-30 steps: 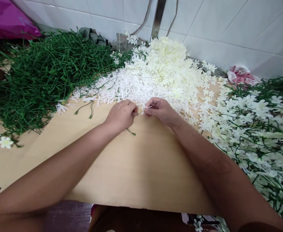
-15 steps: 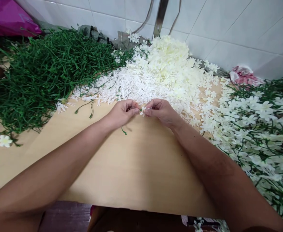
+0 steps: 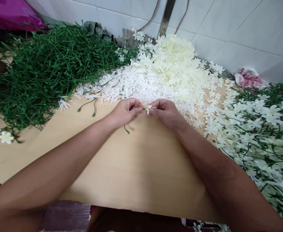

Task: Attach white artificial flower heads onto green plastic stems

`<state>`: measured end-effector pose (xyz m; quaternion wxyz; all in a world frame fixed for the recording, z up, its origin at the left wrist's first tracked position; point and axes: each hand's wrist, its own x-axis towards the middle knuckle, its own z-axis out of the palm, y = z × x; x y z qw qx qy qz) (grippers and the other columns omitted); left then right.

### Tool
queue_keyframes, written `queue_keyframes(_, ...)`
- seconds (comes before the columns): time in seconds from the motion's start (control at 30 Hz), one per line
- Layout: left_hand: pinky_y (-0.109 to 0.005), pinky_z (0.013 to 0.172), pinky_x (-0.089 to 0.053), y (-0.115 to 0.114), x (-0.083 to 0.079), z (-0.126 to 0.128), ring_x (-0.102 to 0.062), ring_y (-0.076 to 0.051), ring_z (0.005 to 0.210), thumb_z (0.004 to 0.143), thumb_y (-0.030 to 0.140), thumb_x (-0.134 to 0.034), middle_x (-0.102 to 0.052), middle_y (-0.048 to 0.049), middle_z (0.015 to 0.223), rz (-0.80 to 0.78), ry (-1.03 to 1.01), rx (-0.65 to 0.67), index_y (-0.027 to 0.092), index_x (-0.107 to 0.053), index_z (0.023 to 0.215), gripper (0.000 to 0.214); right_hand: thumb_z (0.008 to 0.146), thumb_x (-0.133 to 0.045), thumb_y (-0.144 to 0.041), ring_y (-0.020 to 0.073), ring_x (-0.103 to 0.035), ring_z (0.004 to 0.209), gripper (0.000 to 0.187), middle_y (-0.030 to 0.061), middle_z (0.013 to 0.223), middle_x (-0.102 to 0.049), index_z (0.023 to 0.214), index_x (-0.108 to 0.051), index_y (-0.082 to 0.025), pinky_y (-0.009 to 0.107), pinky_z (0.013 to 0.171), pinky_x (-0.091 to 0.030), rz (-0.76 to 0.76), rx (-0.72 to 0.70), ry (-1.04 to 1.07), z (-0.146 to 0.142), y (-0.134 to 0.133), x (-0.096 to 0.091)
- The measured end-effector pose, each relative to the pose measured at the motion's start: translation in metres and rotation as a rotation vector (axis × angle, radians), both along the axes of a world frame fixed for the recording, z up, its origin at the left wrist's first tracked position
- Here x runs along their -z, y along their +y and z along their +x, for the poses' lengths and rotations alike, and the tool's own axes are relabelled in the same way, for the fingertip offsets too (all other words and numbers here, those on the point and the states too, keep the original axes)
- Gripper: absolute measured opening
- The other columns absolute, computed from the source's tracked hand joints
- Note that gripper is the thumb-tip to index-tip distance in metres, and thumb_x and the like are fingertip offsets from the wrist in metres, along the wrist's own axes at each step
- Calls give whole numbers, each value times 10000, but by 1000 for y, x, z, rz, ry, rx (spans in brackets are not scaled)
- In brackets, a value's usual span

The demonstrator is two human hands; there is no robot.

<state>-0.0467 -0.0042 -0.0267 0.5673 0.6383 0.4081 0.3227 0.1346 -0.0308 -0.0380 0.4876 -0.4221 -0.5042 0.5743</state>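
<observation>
Between my hands, over the board, is a small white artificial flower (image 3: 149,110) on the end of a green stem. My left hand (image 3: 128,111) pinches the green plastic stem (image 3: 127,130), whose other end hangs below the palm. Thumb and forefinger of my right hand (image 3: 165,111) close on the flower from the right; the fingertips partly cover it. Just beyond the hands lies a heap of thin white stamens (image 3: 136,83), with a pile of pale cream petals (image 3: 175,61) behind it.
A large mound of green stems (image 3: 51,71) fills the left. Assembled white flowers on stems (image 3: 259,135) crowd the right side. Loose stems (image 3: 94,108) and a few flowers (image 3: 6,137) lie on the brown board (image 3: 122,174). A tiled wall (image 3: 216,29) stands behind.
The whole view has shifted slightly to the right. The thin white strands that stuck out at the flower by my right fingertips no longer show; both hands keep their pinch.
</observation>
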Motion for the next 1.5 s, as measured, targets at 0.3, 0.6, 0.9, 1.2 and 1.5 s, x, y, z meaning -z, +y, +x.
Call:
queue_keyframes(0.3,-242,585,-337,0,-1,0,-455,-89,593,687,180,-623,-536,25,620,23,-6,18,136,-578,706,66,491,-868,-307,90,-565,631,312,-24,647,-628,627,-622,-172,240,625,-458,80,21,-117,-4,-3,-7)
queue_keyframes(0.6,-244,581,-377,6,4,-1,-496,-99,596,674,220,-640,-585,8,617,40,66,28,130,-639,720,102,568,-830,-348,136,-579,715,306,-7,669,-597,637,-586,-176,310,708,-475,164,6,-241,-7,-8,-5)
queue_keyframes(0.9,-227,520,-298,4,0,2,-394,-76,521,732,273,-593,-463,42,528,85,196,19,139,-597,668,149,548,-837,-351,140,-603,730,318,8,741,-645,639,-582,-185,322,725,-497,171,61,-191,-8,-6,-3)
queue_keyframes(1.2,-218,504,-281,0,-1,1,-366,-64,505,769,261,-572,-445,42,540,19,64,20,152,-511,618,196,555,-829,-347,130,-616,766,303,16,800,-669,611,-584,-179,301,746,-508,118,48,-119,-12,-8,-5)
queue_keyframes(1.5,-225,518,-289,-1,-3,2,-378,-76,523,756,211,-569,-451,41,540,40,127,18,153,-518,613,163,562,-819,-339,125,-594,738,305,18,783,-652,594,-564,-175,297,717,-492,68,25,-134,-15,-10,-3)
